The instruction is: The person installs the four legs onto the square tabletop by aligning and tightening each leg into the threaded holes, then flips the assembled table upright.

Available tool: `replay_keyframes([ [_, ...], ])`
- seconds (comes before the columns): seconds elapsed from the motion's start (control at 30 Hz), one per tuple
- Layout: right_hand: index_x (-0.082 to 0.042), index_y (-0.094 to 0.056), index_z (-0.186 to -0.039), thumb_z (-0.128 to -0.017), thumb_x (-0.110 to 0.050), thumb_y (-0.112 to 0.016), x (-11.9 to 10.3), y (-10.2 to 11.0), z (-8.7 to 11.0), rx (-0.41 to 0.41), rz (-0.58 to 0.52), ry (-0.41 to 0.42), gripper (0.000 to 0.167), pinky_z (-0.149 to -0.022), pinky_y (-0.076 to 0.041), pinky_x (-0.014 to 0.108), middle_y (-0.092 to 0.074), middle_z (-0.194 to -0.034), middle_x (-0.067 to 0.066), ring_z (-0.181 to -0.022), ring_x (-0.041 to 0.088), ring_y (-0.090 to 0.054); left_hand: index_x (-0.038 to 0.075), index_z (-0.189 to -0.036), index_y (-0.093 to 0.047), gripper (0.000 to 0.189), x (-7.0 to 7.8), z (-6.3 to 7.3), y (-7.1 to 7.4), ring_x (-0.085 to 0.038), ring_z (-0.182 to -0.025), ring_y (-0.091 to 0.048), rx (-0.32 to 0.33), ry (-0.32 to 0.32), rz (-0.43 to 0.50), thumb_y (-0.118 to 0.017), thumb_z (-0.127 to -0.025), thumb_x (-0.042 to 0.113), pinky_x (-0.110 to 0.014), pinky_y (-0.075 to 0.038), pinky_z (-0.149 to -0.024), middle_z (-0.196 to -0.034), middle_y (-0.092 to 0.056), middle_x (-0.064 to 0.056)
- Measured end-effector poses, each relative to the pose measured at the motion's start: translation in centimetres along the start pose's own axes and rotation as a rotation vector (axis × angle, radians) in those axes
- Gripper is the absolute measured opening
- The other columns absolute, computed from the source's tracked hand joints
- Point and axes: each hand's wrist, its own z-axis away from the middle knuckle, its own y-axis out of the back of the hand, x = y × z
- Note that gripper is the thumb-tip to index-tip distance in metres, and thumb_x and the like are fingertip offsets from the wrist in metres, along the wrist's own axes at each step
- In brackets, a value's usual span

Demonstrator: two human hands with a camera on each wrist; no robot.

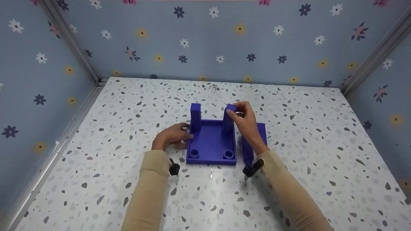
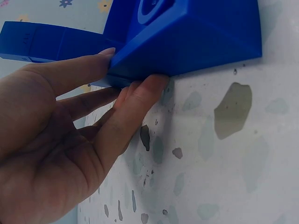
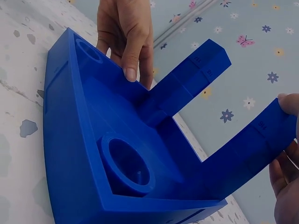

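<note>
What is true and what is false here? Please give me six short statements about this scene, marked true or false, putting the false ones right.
1. Two blue posts rise from the far corners of the blue tray. True.
2. The right hand holds one post near its top. True.
3. Both hands hold posts. False: the left hand grips the tray's side wall.
4. All four corners carry posts. False: the two near corners show open round sockets.
5. Nothing lies beside the tray. False: another blue piece lies to its right, partly hidden.
6. The wall behind has a flower pattern. True.
</note>
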Motion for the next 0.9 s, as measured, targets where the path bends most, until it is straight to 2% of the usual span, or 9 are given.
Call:
replay_keyframes([
  [0.27, 0.010, -0.051, -0.114, -0.086, -0.008, -0.070, -0.32, -0.37, 0.33, 0.045, 0.036, 0.021, 0.039, -0.089, -0.045, 0.042, -0.056, -0.106, 0.017, -0.095, 0.026, -0.055, 0.014, -0.146, -0.036, 0.062, -0.23, -0.26, 0.04, -0.025, -0.115, -0.055, 0.003, -0.014, -0.029, -0.063, -0.091, 0.026, -0.042, -0.036, -0.107, -0.127, -0.056, -0.013],
  [0.43, 0.011, -0.047, -0.121, -0.090, -0.010, -0.066, -0.51, -0.43, 0.42, 0.014, 0.043, 0.022, 0.042, -0.097, -0.041, 0.047, -0.052, -0.118, 0.023, -0.107, 0.029, -0.052, 0.011, -0.146, -0.036, 0.063, -0.35, -0.30, 0.08, -0.026, -0.115, -0.056, 0.003, -0.035, -0.048, -0.063, -0.091, 0.026, -0.041, -0.038, -0.105, -0.126, -0.056, -0.014],
  [0.63, 0.009, -0.047, -0.127, -0.099, -0.010, -0.050, -0.56, -0.04, 0.05, -0.017, -0.008, -0.026, 0.035, -0.099, -0.041, 0.037, -0.050, -0.128, 0.024, -0.114, 0.022, -0.049, 0.011, -0.146, -0.035, 0.063, -0.36, -0.32, 0.08, -0.026, -0.114, -0.055, -0.005, -0.044, -0.030, -0.063, -0.091, 0.025, -0.041, -0.038, -0.104, -0.126, -0.056, -0.015],
  [0.77, 0.009, -0.047, -0.129, -0.099, -0.006, -0.046, -0.34, 0.27, -0.25, -0.041, -0.065, -0.053, 0.034, -0.097, -0.042, 0.031, -0.051, -0.128, 0.022, -0.112, 0.018, -0.051, 0.011, -0.146, -0.035, 0.063, -0.37, -0.36, 0.09, -0.025, -0.115, -0.055, -0.014, -0.033, -0.007, -0.062, -0.091, 0.024, -0.041, -0.038, -0.104, -0.126, -0.056, -0.014],
  [0.9, 0.009, -0.047, -0.130, -0.098, -0.004, -0.045, -0.21, 0.48, -0.38, -0.073, -0.104, -0.062, 0.034, -0.101, -0.040, 0.034, -0.050, -0.129, 0.023, -0.115, 0.021, -0.051, 0.012, -0.146, -0.036, 0.063, -0.29, -0.35, 0.08, -0.024, -0.113, -0.056, -0.014, -0.014, 0.020, -0.063, -0.091, 0.023, -0.040, -0.039, -0.104, -0.124, -0.056, -0.013],
])
